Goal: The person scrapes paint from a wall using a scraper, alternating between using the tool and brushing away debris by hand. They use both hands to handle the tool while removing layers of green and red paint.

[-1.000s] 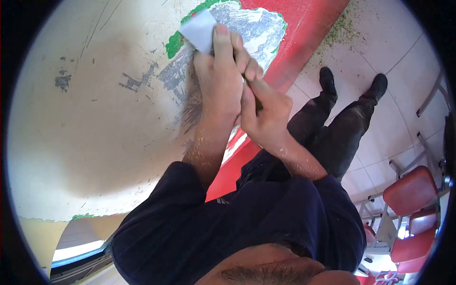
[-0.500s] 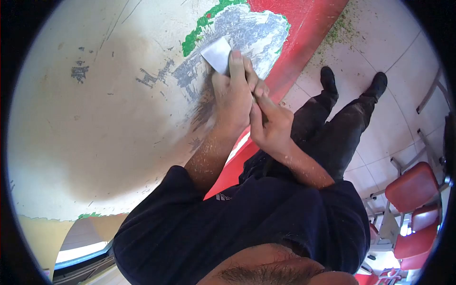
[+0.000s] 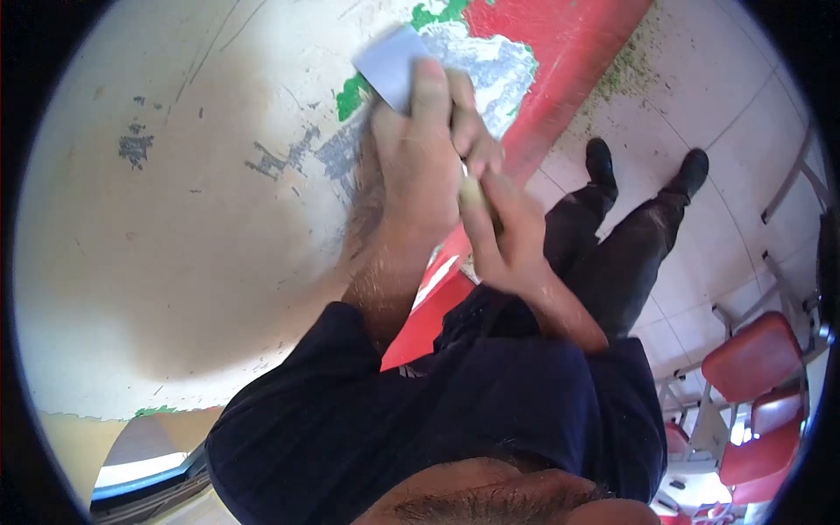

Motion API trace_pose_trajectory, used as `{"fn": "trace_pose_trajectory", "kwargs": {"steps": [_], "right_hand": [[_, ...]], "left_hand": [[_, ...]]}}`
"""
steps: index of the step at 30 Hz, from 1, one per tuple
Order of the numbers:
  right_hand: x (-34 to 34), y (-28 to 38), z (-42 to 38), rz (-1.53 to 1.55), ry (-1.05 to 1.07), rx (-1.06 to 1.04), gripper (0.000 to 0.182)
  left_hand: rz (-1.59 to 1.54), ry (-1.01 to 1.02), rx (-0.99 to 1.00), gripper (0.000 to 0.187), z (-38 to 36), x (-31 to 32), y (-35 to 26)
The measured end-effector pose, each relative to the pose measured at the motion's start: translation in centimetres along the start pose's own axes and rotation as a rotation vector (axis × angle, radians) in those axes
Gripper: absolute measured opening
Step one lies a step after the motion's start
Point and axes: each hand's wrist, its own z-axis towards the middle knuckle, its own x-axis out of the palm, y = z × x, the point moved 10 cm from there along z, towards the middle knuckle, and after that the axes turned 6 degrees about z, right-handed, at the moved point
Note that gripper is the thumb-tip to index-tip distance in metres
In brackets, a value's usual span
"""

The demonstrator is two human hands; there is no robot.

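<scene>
My left hand (image 3: 416, 166) is closed around a paint scraper, its thumb pressed along the wide, pale metal blade (image 3: 391, 68). The blade lies against a painted surface (image 3: 219, 227), at a strip of green paint (image 3: 352, 96) beside a scraped grey-and-white patch (image 3: 490, 74). Just below, my right hand (image 3: 512, 232) is closed at the lower end of the scraper, close against the left hand. Most of the handle is hidden by the fingers. Fine pale flecks cover the left forearm.
A red painted band (image 3: 577, 52) borders the scraped patch. Greenish paint debris (image 3: 626, 70) is scattered on the tiled floor (image 3: 726, 201) near my shoes (image 3: 691, 171). Red chairs with metal frames (image 3: 752, 354) stand at the right.
Both hands and the scraper have moved upward, the blade slightly leftward from the grey patch to the green paint strip. The hands keep their hold.
</scene>
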Motion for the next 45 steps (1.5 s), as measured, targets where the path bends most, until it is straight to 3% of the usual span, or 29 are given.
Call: {"fn": "trace_pose_trajectory", "kwargs": {"steps": [2, 3, 6, 7, 11, 15, 20, 22, 25, 28, 33, 37, 38, 41, 45], "right_hand": [[-0.4, -1.0, -2.3, 0.253, -0.033, 0.031, 0.021], [0.1, -2.4, -2.3, 0.324, 0.023, 0.257, 0.023], [0.0, -2.5, -0.7, 0.128, -0.064, 0.14, 0.022], [-0.3, -1.0, -0.3, 0.007, -0.065, 0.013, 0.021], [0.1, -1.4, -3.1, 0.06, -0.131, 0.057, 0.014], [0.4, 1.2, 0.3, -0.056, -0.072, -0.157, 0.02], [-0.2, 0.1, -2.9, -0.047, -0.137, -0.072, 0.015], [-0.1, 0.3, -1.5, -0.068, -0.067, -0.021, 0.016], [-0.3, 0.7, -1.5, -0.061, -0.102, -0.137, 0.016], [-0.1, 0.3, -2.5, -0.053, -0.113, -0.114, 0.015], [-0.5, 0.8, -1.1, -0.056, -0.133, -0.119, 0.015], [-0.2, -0.6, -2.9, -0.081, -0.113, -0.055, 0.02], [-0.1, -1.0, -3.3, -0.083, -0.097, -0.006, 0.021], [-0.3, 1.0, -0.1, -0.052, -0.164, -0.151, 0.017], [0.0, 0.0, -3.3, -0.076, -0.121, -0.141, 0.019]], "left_hand": [[0.036, -0.041, -0.072, 0.04, -0.1, -0.9, 2.1], [0.029, -0.059, -0.071, 0.041, -0.1, -1.1, 2.7], [0.042, -0.109, -0.034, 0.041, 0.1, -1.0, 2.2], [0.063, -0.093, -0.017, 0.041, 0.1, -1.1, 1.8], [0.037, -0.093, -0.041, 0.044, -0.8, -1.7, 2.5], [0.05, -0.063, 0.038, 0.048, -0.1, -1.1, 0.1], [0.083, -0.073, -0.128, 0.043, -2.2, -2.1, 4.7], [0.051, -0.069, -0.064, 0.043, -1.3, -1.2, 2.6], [0.011, -0.048, -0.015, 0.044, -0.4, -0.6, 0.7], [-0.037, -0.071, -0.172, 0.044, -2.1, -1.5, 4.5], [0.001, -0.069, -0.036, 0.042, -0.4, -0.6, 1.2], [-0.029, -0.062, -0.199, 0.038, -2.0, -1.1, 5.0], [-0.008, -0.057, -0.151, 0.038, -1.7, -1.1, 4.5], [0.03, -0.108, 0.0, 0.038, -0.2, 0.2, 0.0], [0.003, -0.046, -0.168, 0.038, -2.0, -1.0, 3.7]]}}
